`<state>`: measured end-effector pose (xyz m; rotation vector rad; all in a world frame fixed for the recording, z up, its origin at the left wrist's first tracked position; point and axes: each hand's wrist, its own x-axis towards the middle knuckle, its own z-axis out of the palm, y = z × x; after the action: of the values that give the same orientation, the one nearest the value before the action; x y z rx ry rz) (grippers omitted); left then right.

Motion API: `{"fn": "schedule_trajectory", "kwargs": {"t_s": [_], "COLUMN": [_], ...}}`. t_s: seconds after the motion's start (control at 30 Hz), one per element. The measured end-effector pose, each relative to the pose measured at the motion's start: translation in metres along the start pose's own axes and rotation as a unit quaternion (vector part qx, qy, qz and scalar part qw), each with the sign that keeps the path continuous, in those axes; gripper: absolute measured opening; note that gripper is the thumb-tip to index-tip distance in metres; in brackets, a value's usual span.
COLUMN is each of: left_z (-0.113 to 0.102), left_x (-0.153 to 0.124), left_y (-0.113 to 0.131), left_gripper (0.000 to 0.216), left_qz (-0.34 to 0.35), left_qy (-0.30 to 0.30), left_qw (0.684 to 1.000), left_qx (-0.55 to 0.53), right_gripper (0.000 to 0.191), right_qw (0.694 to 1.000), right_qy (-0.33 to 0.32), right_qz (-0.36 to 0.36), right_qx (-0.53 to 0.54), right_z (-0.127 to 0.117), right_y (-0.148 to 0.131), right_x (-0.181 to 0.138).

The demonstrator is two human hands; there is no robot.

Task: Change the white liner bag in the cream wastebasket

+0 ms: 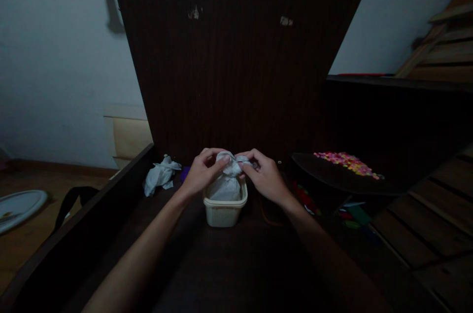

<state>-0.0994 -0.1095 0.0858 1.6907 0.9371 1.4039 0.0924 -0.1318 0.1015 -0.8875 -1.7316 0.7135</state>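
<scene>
A whitish plastic bag (225,189) bulges up out of a small cream plastic basket (224,215) on the dark wooden surface. My left hand (207,169) pinches the gathered top of the bag from the left. From the right, my right hand (260,172) grips the bag's twisted end between thumb and fingers. Both hands are just above the basket's rim, close together. What the bag contains is hidden. To the left of the basket lies a separate crumpled white plastic bag (161,175), with a bit of something purple (185,173) beside it.
A tall dark wooden panel (236,66) rises directly behind. On the right, a dark curved shelf (314,167) bears many small pink and yellow pieces (349,162), with colourful items (351,217) below. A raised wooden edge (81,222) borders the left side; a white round object (22,204) lies beyond.
</scene>
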Motion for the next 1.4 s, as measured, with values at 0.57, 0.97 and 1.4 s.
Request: {"fn": "schedule_trajectory", "kwargs": {"t_s": [0.57, 0.97, 1.4], "left_z": [0.004, 0.008, 0.007], "left_x": [-0.004, 0.001, -0.001], "left_y": [-0.006, -0.002, -0.001], "left_gripper": [0.063, 0.024, 0.025], "left_qz": [0.15, 0.159, 0.11], "left_qy": [-0.177, -0.139, -0.148], "left_qw": [0.964, 0.96, 0.956], "left_qx": [0.133, 0.186, 0.23], "right_gripper": [0.009, 0.009, 0.012], "right_qw": [0.997, 0.999, 0.999], "right_qy": [-0.012, -0.012, 0.045], "right_qz": [0.065, 0.038, 0.015], "right_qx": [0.05, 0.008, 0.014], "right_z": [-0.014, -0.015, -0.026], "right_y": [-0.001, 0.0, -0.005], "right_x": [0.021, 0.02, 0.019]}}
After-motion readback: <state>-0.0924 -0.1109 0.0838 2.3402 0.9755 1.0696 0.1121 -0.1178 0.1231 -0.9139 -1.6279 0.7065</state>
